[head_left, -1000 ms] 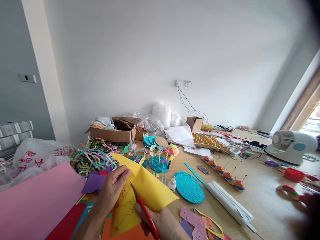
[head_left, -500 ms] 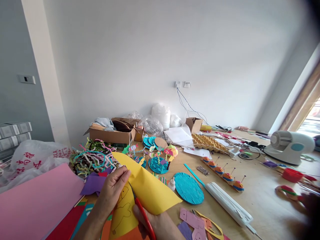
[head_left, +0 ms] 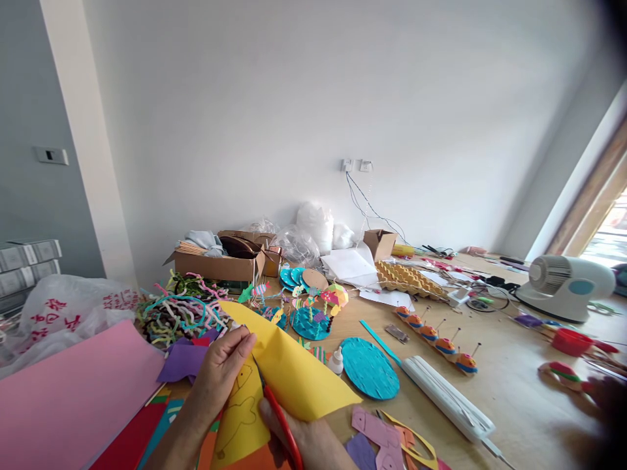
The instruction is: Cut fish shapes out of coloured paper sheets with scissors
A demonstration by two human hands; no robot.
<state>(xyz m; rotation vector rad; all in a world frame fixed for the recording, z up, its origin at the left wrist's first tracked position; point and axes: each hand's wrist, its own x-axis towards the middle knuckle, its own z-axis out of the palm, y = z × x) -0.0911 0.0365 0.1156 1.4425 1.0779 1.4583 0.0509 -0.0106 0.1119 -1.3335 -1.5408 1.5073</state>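
Note:
A sheet of yellow paper [head_left: 306,375] with a drawn fish outline is pinched at its upper left by my left hand [head_left: 229,359]. Its right part is lifted and bent along a cut. My right hand [head_left: 306,437] grips red-handled scissors [head_left: 283,421], partly hidden beneath the sheet, with the blades in the cut beside the outline. Just right of my hands lie pink paper cut-outs [head_left: 376,431] and a yellow paper offcut [head_left: 416,447]. Orange paper [head_left: 259,459] shows under the yellow sheet.
Pink paper [head_left: 73,398] and a pile of pipe cleaners [head_left: 183,307] lie left. A blue disc [head_left: 371,369], a glue bottle [head_left: 336,361] and a power strip [head_left: 448,398] sit right. Farther off are a cardboard box [head_left: 220,266], an egg tray [head_left: 411,281] and a fan [head_left: 563,287].
Both hands stay almost in place. The lifted right corner of the yellow paper has shifted slightly to the right.

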